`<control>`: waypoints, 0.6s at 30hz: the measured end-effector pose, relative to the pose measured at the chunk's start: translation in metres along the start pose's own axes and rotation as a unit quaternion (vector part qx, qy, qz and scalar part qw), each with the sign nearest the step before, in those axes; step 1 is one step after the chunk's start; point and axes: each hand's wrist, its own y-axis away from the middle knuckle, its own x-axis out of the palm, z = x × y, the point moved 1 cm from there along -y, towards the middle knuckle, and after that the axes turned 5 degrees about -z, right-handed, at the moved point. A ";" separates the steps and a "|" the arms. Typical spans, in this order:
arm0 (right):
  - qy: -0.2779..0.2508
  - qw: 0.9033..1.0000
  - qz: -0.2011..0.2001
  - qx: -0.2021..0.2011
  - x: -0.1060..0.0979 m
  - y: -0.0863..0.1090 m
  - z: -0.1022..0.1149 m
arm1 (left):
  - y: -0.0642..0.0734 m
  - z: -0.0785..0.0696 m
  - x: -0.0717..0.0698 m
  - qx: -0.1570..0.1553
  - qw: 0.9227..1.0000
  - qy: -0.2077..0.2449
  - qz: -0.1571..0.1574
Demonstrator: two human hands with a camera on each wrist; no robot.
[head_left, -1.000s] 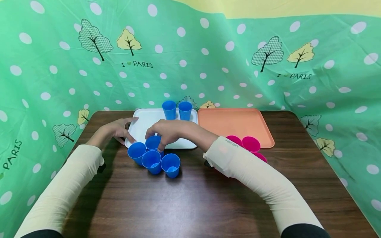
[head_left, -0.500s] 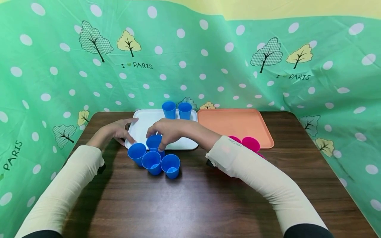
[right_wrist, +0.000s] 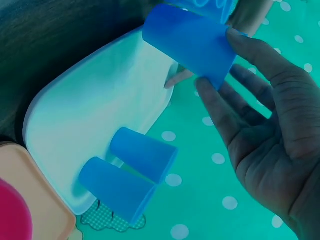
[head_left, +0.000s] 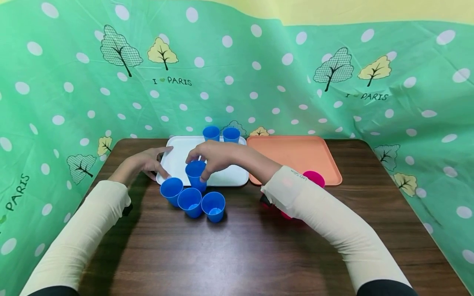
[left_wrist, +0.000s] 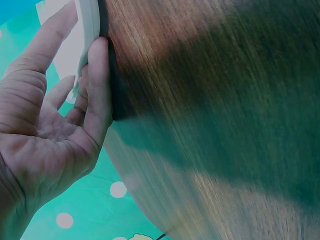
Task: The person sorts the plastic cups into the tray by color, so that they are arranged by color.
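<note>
My right hand [head_left: 216, 157] pinches a blue cup [head_left: 196, 176] by its rim, thumb on one side and fingers on the other. That cup is raised close over the near edge of the white tray [head_left: 181, 144]. The left hand [head_left: 146, 161] grips the tray's left edge; in the left wrist view its thumb lies over the rim [left_wrist: 89, 30] and a finger presses from the outer side. Two blue cups [right_wrist: 145, 152] stand side by side at the tray's back right. On the table in front, three more blue cups [head_left: 190, 202] stand upright, close together.
An orange tray [head_left: 292, 150] lies against the white tray's right side. Pink cups [head_left: 314, 177] stand by its near edge, partly hidden behind my right sleeve. A green dotted cloth [head_left: 237, 70] hangs behind the brown table [head_left: 229, 255].
My right hand has lifted the blue cup out of the front group, up and slightly right toward the white tray. The left hand has kept its place on the tray's edge.
</note>
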 end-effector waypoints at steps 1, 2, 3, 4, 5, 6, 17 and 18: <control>0.001 1.000 -0.003 0.001 -0.001 0.000 -0.001 | 0.000 0.000 0.000 -0.001 1.000 0.000 0.000; 0.001 1.000 -0.006 0.003 -0.002 0.000 -0.003 | -0.001 0.000 0.000 -0.001 1.000 0.000 0.000; 0.001 1.000 -0.009 0.005 -0.002 0.000 -0.004 | -0.001 0.000 0.000 -0.002 1.000 0.000 0.000; 0.002 1.000 -0.012 0.007 -0.003 0.000 -0.005 | -0.001 0.000 0.000 -0.002 1.000 -0.001 0.000; 0.002 1.000 -0.015 0.009 -0.004 0.001 -0.007 | -0.001 0.000 0.000 -0.002 1.000 -0.001 0.000; 0.002 1.000 -0.018 0.013 -0.004 0.001 -0.008 | -0.001 0.000 0.000 -0.003 1.000 -0.001 0.000; -0.016 0.996 -0.052 0.064 -0.010 -0.002 -0.024 | 0.001 -0.001 0.000 -0.002 1.000 0.011 0.003; -0.015 0.996 -0.056 0.068 -0.010 -0.002 -0.026 | 0.001 -0.001 0.000 -0.001 1.000 0.011 0.002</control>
